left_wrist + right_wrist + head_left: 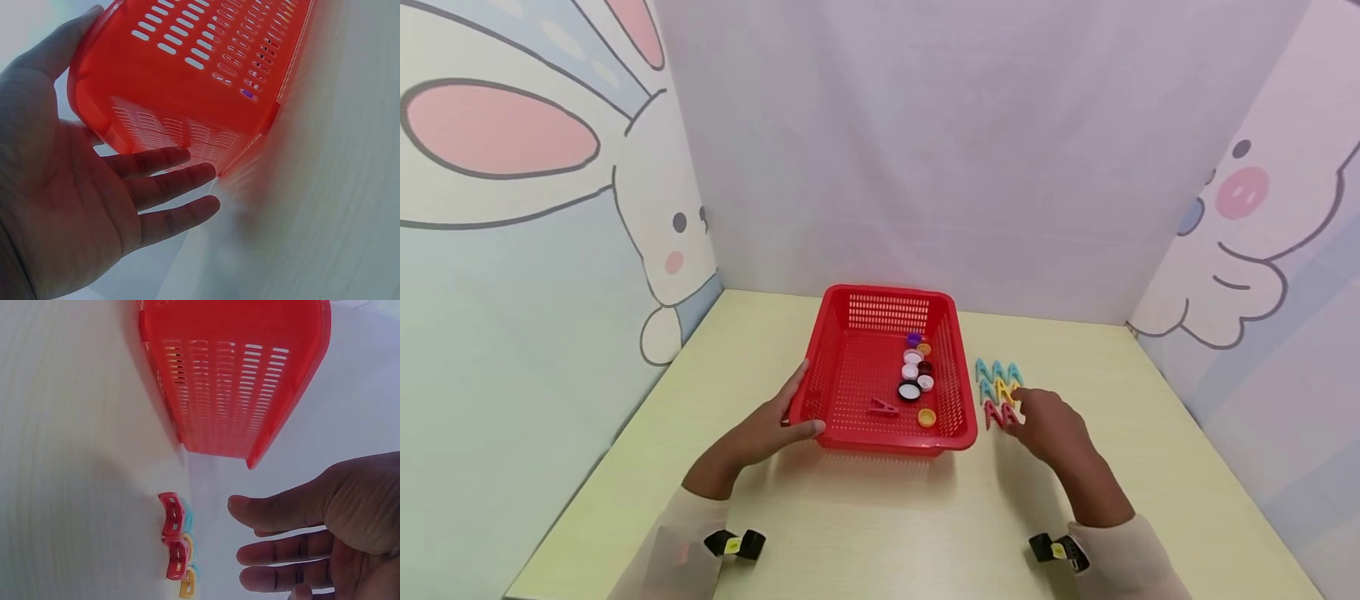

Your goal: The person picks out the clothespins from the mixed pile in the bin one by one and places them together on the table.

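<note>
My left hand (769, 427) rests at the near left corner of a red plastic basket (880, 445). Its thumb lies on the rim; in the left wrist view three fingers stretch straight beside the slotted wall. Inside the basket lie a red clothespin (883, 407) and several bottle caps, among them a black-rimmed one (909, 391) and a yellow one (927, 417). My right hand (1051, 427) hovers right of the basket, fingers extended and holding nothing, over rows of clothespins: teal (997, 371), yellow (1002, 389) and red (173, 515). It partly covers the yellow and red ones.
A pale wooden table (880, 525) carries everything. A plain light backdrop (910, 167) rises behind it, with rabbit and pig cartoon panels on the side walls. Each wrist wears a black strap (735, 544).
</note>
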Demonstrator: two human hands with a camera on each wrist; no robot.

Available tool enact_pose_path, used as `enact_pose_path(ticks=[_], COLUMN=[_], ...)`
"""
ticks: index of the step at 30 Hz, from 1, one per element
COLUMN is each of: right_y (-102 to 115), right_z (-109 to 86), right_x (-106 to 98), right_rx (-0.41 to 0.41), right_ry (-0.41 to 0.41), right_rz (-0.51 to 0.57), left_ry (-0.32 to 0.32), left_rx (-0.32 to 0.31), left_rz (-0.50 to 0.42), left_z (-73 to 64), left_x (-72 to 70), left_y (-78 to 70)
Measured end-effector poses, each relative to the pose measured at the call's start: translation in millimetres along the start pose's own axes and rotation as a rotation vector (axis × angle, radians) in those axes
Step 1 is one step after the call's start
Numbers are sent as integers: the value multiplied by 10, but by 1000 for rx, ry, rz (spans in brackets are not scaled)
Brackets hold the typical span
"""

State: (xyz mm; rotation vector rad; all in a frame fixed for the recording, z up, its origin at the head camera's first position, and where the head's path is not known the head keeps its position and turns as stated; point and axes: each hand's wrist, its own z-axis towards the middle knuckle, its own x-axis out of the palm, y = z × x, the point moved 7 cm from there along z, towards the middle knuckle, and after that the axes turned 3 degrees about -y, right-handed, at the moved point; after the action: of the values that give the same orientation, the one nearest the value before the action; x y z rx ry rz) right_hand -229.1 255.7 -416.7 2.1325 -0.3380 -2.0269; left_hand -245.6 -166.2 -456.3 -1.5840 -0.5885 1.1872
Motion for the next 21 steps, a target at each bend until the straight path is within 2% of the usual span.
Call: enact_pose_path(ticks=[11,21], right_y=[317,593], right_z=[-102,-105], right_x=[-149,-309], right_rx=[-86,-171], right_ry=[-41,-155], right_rz=[10,10], left_ry=[-1,2], left_rx=[17,8], left_rz=[9,2], left_z=[9,-5], left_x=[-10,-4], left_y=[-24,-23])
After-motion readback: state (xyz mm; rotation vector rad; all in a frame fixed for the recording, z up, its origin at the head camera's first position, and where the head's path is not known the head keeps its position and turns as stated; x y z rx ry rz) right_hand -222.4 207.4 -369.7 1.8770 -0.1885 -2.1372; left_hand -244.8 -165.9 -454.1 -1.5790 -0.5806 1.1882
